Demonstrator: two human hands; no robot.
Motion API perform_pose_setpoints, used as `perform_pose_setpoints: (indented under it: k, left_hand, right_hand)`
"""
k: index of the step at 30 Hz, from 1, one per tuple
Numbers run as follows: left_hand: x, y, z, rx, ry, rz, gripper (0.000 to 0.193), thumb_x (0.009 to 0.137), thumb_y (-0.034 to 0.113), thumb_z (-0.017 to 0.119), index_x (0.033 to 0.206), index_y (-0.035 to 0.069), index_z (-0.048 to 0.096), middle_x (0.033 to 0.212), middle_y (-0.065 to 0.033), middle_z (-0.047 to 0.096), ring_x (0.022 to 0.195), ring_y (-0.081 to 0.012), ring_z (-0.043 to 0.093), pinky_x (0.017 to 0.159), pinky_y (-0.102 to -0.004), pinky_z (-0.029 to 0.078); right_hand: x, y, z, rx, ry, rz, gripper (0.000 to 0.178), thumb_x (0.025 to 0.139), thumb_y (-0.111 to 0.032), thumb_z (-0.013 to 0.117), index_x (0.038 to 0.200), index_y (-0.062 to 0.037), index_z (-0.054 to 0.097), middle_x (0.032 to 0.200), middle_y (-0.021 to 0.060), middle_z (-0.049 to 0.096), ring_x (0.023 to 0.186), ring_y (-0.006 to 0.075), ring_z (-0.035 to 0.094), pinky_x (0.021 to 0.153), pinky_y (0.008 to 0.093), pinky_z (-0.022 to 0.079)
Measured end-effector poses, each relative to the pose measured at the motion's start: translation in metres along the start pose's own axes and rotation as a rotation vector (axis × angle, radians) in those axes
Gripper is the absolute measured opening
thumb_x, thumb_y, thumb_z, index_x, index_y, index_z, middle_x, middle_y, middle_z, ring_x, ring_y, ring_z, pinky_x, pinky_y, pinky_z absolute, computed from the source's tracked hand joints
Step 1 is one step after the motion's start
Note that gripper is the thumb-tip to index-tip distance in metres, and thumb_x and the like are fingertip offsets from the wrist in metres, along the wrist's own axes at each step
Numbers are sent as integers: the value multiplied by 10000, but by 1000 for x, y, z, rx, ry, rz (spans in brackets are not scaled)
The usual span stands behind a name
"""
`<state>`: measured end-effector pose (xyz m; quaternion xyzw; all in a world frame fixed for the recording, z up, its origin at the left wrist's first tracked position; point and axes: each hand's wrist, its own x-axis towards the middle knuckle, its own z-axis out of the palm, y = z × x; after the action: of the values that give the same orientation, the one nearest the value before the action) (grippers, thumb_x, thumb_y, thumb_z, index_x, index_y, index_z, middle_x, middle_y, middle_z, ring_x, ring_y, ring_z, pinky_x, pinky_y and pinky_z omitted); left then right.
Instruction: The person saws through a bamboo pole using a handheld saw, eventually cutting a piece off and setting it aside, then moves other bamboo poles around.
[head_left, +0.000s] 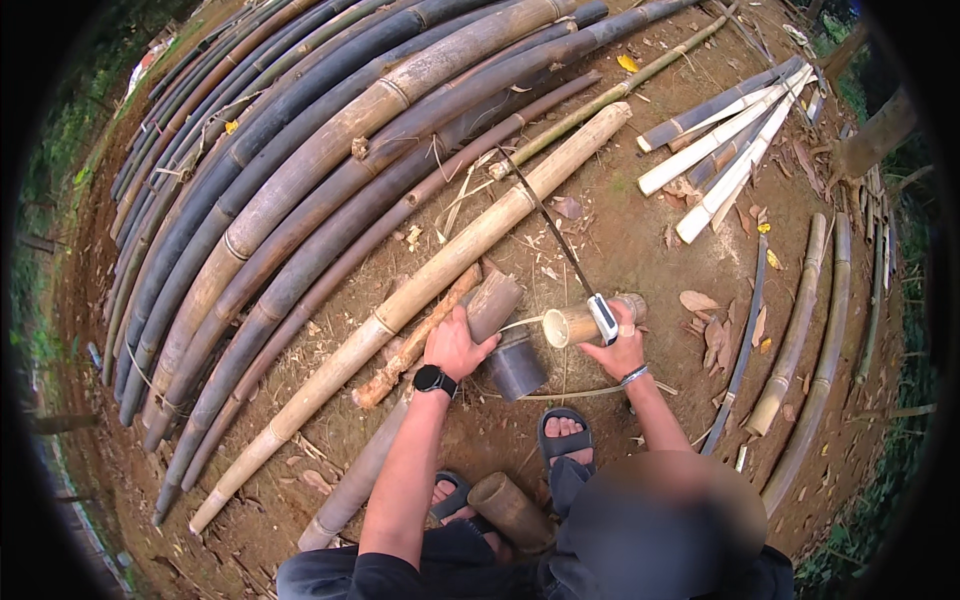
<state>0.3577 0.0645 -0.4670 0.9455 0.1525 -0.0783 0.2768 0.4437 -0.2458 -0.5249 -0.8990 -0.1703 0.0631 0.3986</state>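
My left hand (458, 348), with a black watch at its wrist, is closed over the upper part of a grey-brown bamboo pole (494, 303), which slants down toward my lower left. In my right hand (618, 350) is a handsaw (604, 317), held by its white-and-dark handle. Its thin dark blade points up and away, passing over a long pale bamboo pole (450, 262); whether they touch I cannot tell. A short pale bamboo section (572, 327) lies under the saw handle. Beside my left hand is a short dark bamboo section (517, 372).
Many long bamboo poles (300, 190) lie stacked at the left. Split bamboo strips (730, 130) lie at the far right, with curved poles (795, 330) nearer. Another short section (512, 508) lies by my sandalled feet. A rough stick (405, 370) lies beside the pale pole.
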Motion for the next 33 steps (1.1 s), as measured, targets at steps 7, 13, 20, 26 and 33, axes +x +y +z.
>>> perform_pose_setpoints:
  k: [7, 13, 20, 26, 33]
  left_hand:
    - [-3, 4, -7, -86, -156, -26, 695, 752, 510, 754, 1057, -84, 560, 927, -309, 668, 916, -433, 671, 839, -475, 534]
    - [-6, 4, 10, 11, 66, 71, 800, 744, 538, 755, 1208, -74, 529, 1120, -257, 578, 1099, -395, 578, 946, -466, 479]
    - [1, 32, 19, 37, 119, -72, 744, 787, 594, 714, 1131, -40, 533, 1062, -233, 625, 999, -391, 636, 852, -465, 520]
    - [3, 28, 20, 71, 126, -21, 678, 844, 576, 672, 1070, -47, 533, 1036, -227, 629, 977, -399, 638, 833, -461, 527]
    - [3, 29, 21, 71, 209, 50, 672, 853, 533, 689, 1095, -72, 527, 1022, -237, 594, 1010, -401, 603, 853, -468, 514]
  right_hand:
    - [47, -49, -58, -71, -226, -87, 913, 610, -223, 932, 1329, -130, 378, 1197, 203, 633, 1101, 425, 627, 926, 475, 504]
    - [72, -48, -59, -43, -385, -29, 910, 631, -229, 922, 1332, -125, 351, 1164, 238, 639, 1108, 431, 621, 925, 477, 495]
    - [74, -41, -47, -9, -241, 61, 925, 649, -253, 911, 1374, -125, 351, 1221, 265, 622, 1145, 407, 615, 955, 461, 492]
    - [46, -58, -17, -99, -20, -32, 1043, 610, -264, 930, 1435, -126, 307, 1234, 222, 625, 1171, 417, 599, 991, 469, 485]
    - [67, -67, -5, -146, 20, 20, 1051, 607, -226, 921, 1439, -208, 279, 1146, 242, 661, 1028, 469, 639, 891, 510, 522]
